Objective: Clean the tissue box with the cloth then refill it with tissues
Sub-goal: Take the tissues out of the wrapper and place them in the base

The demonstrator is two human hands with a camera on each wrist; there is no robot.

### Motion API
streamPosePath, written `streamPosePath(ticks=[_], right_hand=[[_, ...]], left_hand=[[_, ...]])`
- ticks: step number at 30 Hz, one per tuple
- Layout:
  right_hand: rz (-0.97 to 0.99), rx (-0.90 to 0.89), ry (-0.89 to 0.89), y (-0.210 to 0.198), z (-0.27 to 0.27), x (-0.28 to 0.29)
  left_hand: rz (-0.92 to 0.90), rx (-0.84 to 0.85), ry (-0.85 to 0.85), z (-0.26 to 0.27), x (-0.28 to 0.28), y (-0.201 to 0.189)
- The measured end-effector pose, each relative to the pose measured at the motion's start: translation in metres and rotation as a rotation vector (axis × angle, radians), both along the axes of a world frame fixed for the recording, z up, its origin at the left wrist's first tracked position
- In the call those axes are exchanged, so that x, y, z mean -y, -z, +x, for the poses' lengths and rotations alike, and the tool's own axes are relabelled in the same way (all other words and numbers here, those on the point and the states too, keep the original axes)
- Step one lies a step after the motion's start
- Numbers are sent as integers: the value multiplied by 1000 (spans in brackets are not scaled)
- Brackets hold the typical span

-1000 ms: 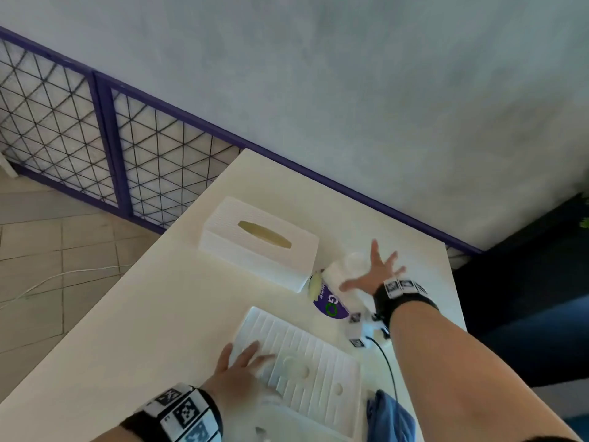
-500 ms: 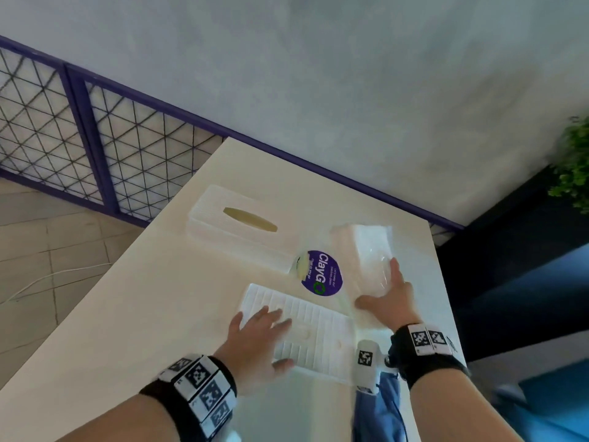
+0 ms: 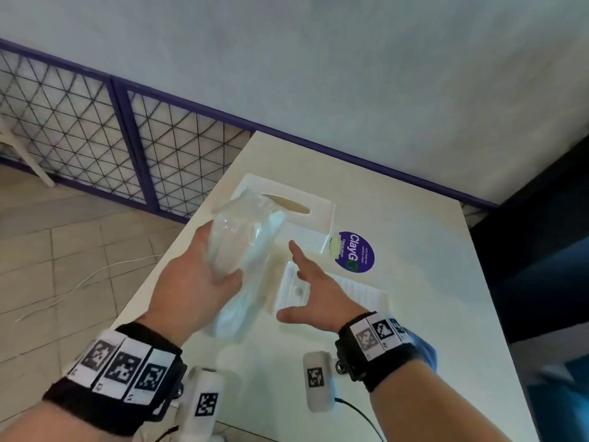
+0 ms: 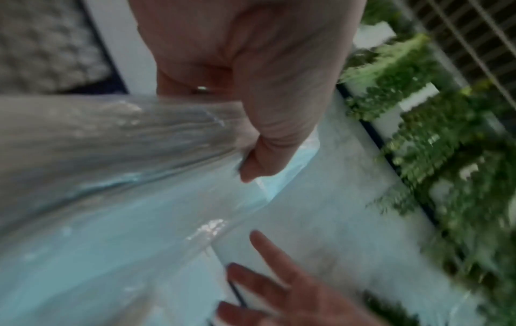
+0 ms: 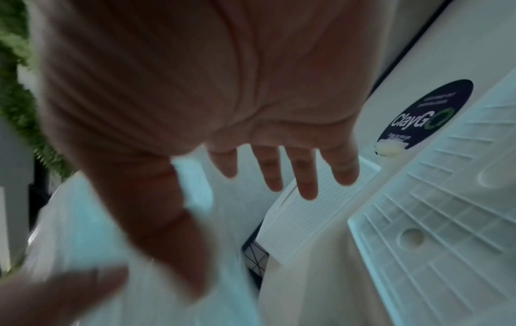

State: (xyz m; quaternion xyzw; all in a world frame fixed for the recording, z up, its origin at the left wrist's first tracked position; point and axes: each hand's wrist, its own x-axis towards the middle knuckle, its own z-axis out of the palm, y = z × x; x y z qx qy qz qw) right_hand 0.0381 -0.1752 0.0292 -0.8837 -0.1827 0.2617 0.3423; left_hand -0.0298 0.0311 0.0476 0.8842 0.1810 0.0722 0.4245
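Change: tissue pack (image 3: pixel 242 250) now lifted off the table (image 3: pixel 430 314) into your left hand (image 3: pixel 191 282), gripped. Your right hand (image 3: pixel 318 298), fingers spread, holds nothing, just right of it.

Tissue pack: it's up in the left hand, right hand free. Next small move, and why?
Probably bring the right hand, open and already beside it, onto the tissue pack to open its plastic wrap. The left hand grips it above the table, still wrapped, and the tissue box sits apart from its ribbed base panel.

Grey wall (image 3: pixel 350 59), purple mesh railing (image 3: pixel 95 132), tiled floor (image 3: pixel 47 266), white table (image 3: pixel 430 314)
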Motion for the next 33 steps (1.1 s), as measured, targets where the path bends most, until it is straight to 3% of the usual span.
streamPosePath(ticks=[2,4,7,10,16,20,26,29,33], right_hand=[[-20,83,37,-1,4,-6],[-50,159,78,-2,5,-17],[-74,176,11,3,1,-38],[-145,139,-85,17,-5,-53],[-260,115,-229,35,-11,-71],[-357,120,-293,40,-8,-79],[-287,64,-220,38,-4,-79],[-316,-18,-86,42,-2,-68],[-529,-54,-64,47,-2,-48]], left_hand=[[327,1,52,-13,-14,18],[588,-52,212,-24,-19,45],[691,-381,449,-40,-19,84],[734,-489,581,-52,-15,94],[697,-318,438,-47,-23,85],[642,-454,392,-38,-31,95],[614,-465,402,-41,-35,109],[587,-440,374,-42,-36,113],[569,-374,344,-47,-37,121]])
